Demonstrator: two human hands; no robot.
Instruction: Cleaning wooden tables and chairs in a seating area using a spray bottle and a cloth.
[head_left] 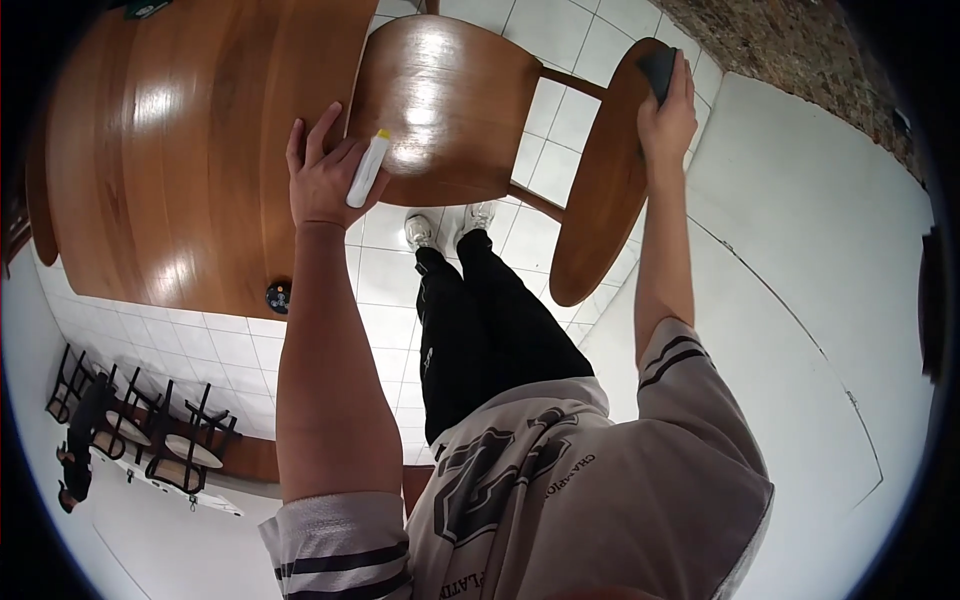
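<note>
My left hand [322,172] holds a small white spray bottle with a yellow tip [367,168], tilted over the near edge of a wooden chair's seat [450,95]. Some fingers of that hand stick up loosely. My right hand [667,112] presses a dark cloth [658,68] against the top of the chair's curved wooden backrest [600,190]. The chair stands right in front of my legs, which are in black trousers, with white shoes on white floor tiles.
A large wooden table [170,140] fills the upper left, with a small dark round object [278,296] at its near edge. A white wall [810,300] rises on the right, with rough brick [790,50] above it. Several dark-framed stools [170,440] and a person in dark clothes [80,440] are at lower left.
</note>
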